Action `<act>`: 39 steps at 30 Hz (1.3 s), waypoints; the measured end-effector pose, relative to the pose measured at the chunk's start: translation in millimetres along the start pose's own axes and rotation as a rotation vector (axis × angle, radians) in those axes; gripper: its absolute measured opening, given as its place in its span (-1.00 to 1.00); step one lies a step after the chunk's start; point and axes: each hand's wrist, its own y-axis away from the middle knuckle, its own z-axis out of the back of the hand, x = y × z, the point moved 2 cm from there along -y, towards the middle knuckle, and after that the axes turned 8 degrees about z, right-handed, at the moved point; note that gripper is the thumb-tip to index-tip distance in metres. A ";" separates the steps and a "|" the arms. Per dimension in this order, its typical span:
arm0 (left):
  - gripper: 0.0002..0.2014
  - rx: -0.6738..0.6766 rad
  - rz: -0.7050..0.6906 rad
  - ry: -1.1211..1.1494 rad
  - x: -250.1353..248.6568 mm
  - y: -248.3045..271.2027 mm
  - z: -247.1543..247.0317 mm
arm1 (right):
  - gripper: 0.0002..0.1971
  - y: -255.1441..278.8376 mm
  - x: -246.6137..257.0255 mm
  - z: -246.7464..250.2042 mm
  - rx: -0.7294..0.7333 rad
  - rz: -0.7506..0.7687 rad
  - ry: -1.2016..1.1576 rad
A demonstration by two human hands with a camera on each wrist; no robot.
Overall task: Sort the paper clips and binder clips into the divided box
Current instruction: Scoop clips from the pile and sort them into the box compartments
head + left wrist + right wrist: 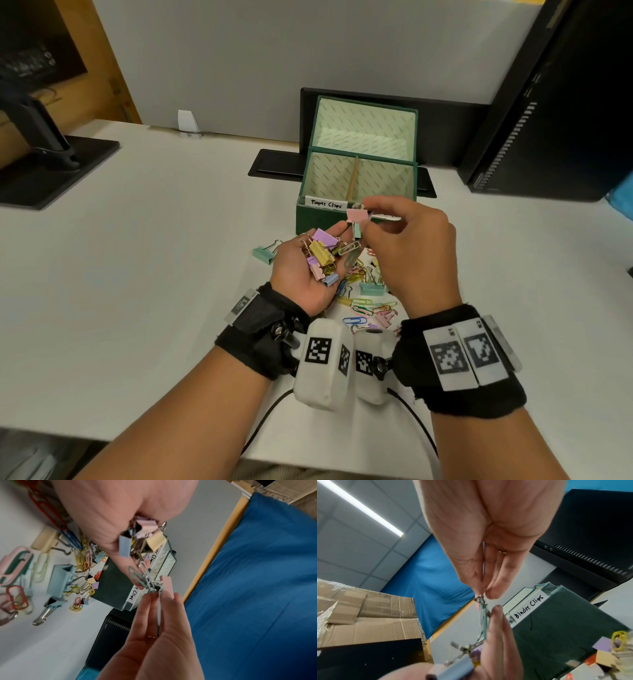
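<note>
My left hand [320,251] is palm up and cups several pastel binder clips [323,248] and paper clips. My right hand [368,215] pinches a pink binder clip [355,215] by its wire handle just above the left fingertips. In the left wrist view a green paper clip [135,573] and a white one hang tangled on that pink binder clip [166,584]. The green divided box [342,219] stands right behind both hands, open, labelled "Paper Clips" on the left and "Binder Clips" [529,607] on the right. A loose pile of clips [368,301] lies on the table under my hands.
A teal binder clip [263,255] lies alone left of the pile. A black monitor base [51,164] stands far left, and a black computer tower [555,102] far right. A black desk panel [274,162] sits behind the box. A cable [263,421] runs off the table's front edge.
</note>
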 end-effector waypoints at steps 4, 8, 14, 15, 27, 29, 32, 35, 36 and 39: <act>-0.57 0.018 0.013 0.043 -0.8 -2.0 0.9 | -0.79 -1.2 -2.4 2.5 -0.040 -0.070 -0.125; -0.58 0.032 0.036 0.081 -0.4 -2.2 0.9 | -0.76 -2.8 -4.6 5.0 -0.074 -0.119 -0.236; -0.58 0.094 0.072 0.113 2.6 -1.7 -0.7 | -0.72 -2.2 -2.3 2.8 -0.007 -0.096 -0.342; -0.58 0.096 0.073 0.113 2.2 -1.2 -1.4 | -0.71 -1.3 -2.7 2.2 -0.005 -0.097 -0.361; -0.58 0.053 0.067 0.140 -4.0 4.2 -3.8 | -0.80 -32.3 -5.5 24.1 -0.066 -0.148 -0.465; -0.58 0.059 0.062 0.145 -4.1 3.4 -2.6 | -0.83 -48.1 -12.2 27.3 -0.056 -0.138 -0.372; -0.59 0.067 0.068 0.151 -3.8 2.5 -1.4 | -0.85 -74.1 -28.0 28.3 -0.039 -0.103 -0.131; -0.58 0.060 0.073 0.150 -3.5 1.7 -1.2 | -0.88 -91.2 -40.1 25.1 -0.027 -0.053 0.063; -0.58 0.058 0.074 0.146 -3.5 1.7 -1.5 | -0.89 -94.2 -41.7 23.5 -0.004 -0.026 0.122; -0.58 0.048 0.068 0.138 -3.7 1.7 -0.4 | -0.91 -95.2 -42.3 14.9 0.200 0.022 0.311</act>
